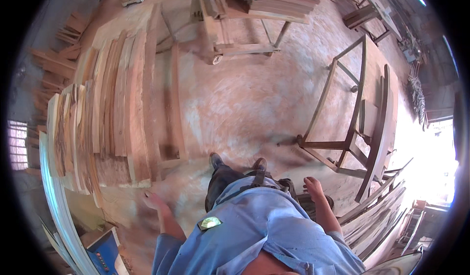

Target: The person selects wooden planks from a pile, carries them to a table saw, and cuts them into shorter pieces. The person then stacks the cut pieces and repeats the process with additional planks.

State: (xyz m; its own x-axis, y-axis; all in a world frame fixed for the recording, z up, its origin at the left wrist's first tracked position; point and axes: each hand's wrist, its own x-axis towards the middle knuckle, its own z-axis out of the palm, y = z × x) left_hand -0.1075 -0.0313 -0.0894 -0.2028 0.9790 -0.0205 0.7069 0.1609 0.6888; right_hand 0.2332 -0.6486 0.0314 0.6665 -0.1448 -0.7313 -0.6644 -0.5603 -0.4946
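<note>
My left hand [154, 201] hangs away from my side, just short of the near end of a stack of wooden planks [120, 103]. Its fingers look loosely stretched, with nothing seen in them. On the other side, my right hand [313, 188] is raised beside my hip, its fingers slightly bent and apart, holding nothing. The planks lie side by side, lengthwise, and vary in width and shade. Farther right stands a wheeled wooden frame cart [362, 113] with a long dark board [387, 118] along it. Neither hand touches any of these.
Ahead, a wheeled trolley [245, 48] carries stacked boards [279, 1]. Long timber pieces [377, 216] lie at the lower right. A blue box-like object [103, 253] and pale long strips [54, 192] are at the lower left. Dusty concrete floor [240, 99] spreads between the trolleys.
</note>
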